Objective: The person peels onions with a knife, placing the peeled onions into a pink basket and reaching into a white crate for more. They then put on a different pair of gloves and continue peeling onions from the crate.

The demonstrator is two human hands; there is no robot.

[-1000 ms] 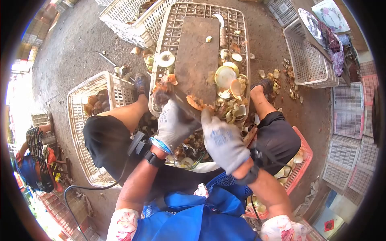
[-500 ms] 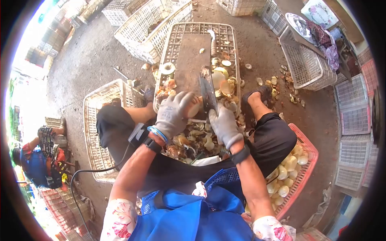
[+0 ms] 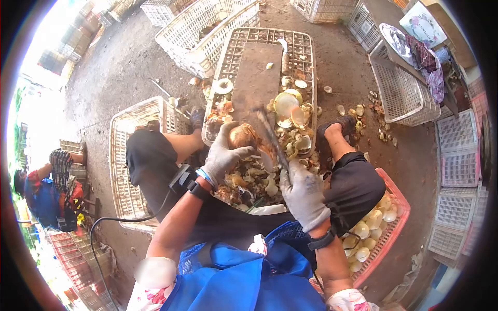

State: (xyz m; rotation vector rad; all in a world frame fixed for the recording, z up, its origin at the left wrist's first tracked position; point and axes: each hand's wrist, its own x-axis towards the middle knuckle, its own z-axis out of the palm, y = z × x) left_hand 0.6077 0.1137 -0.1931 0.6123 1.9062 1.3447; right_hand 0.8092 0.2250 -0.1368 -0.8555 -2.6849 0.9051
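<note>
In the head view, my gloved left hand [image 3: 220, 160] is wrapped round an onion [image 3: 243, 136] with brown skin, held over the near end of a wooden board [image 3: 257, 72]. My gloved right hand [image 3: 305, 197] grips the handle of a knife [image 3: 271, 132]. The dark blade, smeared by motion, points up and away just right of the onion. A loose flap of skin shows between onion and knife. Below both hands lies a heap of onion peels [image 3: 238, 181]. Cut onion pieces [image 3: 286, 105] rest right of the board.
The board lies on an upturned crate [image 3: 220, 59], with another knife [image 3: 284, 54] near its far end. A red crate [image 3: 403, 207] of peeled onions [image 3: 371, 223] stands by my right leg. White crates [image 3: 120, 171] stand around. Another person [image 3: 46, 199] sits far left.
My left hand has turned the onion so its brown skin shows, and lifted slightly. My right hand has moved right and toward me, swinging the knife away from the onion. The view shifted slightly.
</note>
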